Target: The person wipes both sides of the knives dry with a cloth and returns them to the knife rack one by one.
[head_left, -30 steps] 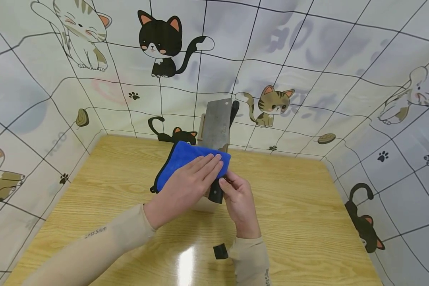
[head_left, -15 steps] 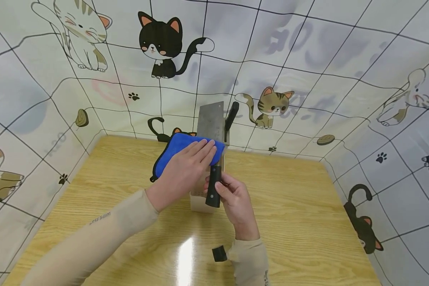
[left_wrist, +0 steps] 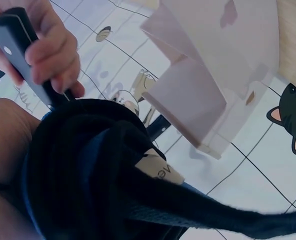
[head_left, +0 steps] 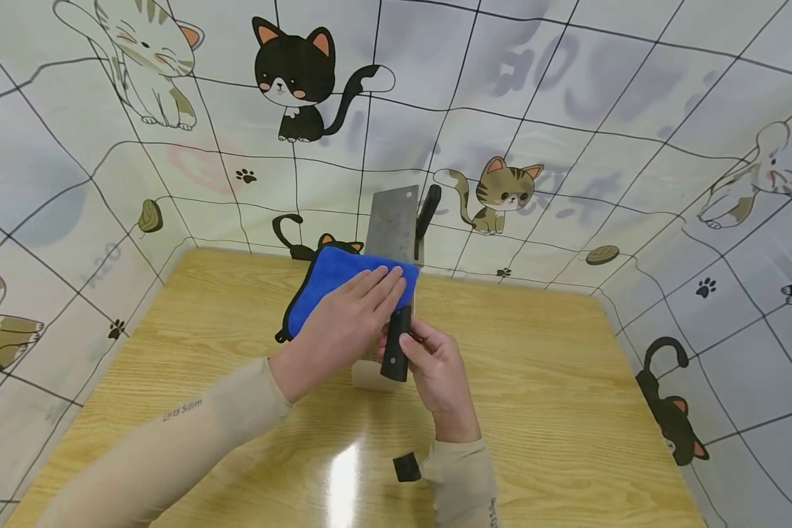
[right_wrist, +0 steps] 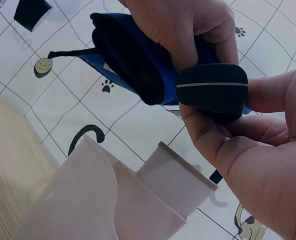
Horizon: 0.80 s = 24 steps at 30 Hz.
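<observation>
A cleaver with a broad steel blade (head_left: 392,220) tilts away from me, spine and corner hole upward. My right hand (head_left: 438,367) grips its black handle (head_left: 396,356), thumb on the near side and fingers behind. My left hand (head_left: 346,315) holds a blue cloth (head_left: 317,282) with black edging over the lower blade, fingers laid straight along the top. In the right wrist view, the cloth (right_wrist: 138,65) is folded around the blade, and the left thumb (right_wrist: 185,52) comes close to the handle's end. Most of the blade's lower part is hidden under the cloth.
A pale knife holder (head_left: 372,375) stands on the wooden table (head_left: 534,367) behind and below the cleaver. Another black handle (head_left: 428,210) sticks up from its back. A small black block (head_left: 407,467) sits beside the right wrist. Cat-printed curtains enclose the table.
The left hand and cloth slid up the blade away from the handle, then came slightly back down. The cleaver shifted left, then a little right. The right hand keeps its grip.
</observation>
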### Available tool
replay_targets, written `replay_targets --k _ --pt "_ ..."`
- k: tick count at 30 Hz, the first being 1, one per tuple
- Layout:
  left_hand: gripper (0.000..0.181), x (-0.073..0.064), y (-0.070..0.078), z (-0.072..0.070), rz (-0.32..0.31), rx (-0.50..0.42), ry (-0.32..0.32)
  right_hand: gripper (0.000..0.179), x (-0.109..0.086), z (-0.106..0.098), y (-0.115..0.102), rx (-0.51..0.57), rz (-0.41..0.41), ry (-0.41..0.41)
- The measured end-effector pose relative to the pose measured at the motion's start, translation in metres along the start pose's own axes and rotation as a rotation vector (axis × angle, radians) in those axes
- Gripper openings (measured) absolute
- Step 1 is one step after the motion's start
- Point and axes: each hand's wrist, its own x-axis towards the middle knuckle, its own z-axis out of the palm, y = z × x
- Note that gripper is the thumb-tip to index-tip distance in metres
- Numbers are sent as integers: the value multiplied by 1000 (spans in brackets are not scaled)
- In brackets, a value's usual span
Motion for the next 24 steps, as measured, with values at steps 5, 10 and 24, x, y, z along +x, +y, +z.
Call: replay_targets --k 5,10,24 --pt "54 -6 10 -3 19 -5 18 45 1 -3 1 -26 -17 -13" --pt "54 -13 18 -6 60 27 13 48 1 -4 1 -30 -53 -31" --pt "63 -7 5 -3 8 7 81 44 2 -1 -3 -49 -43 -61"
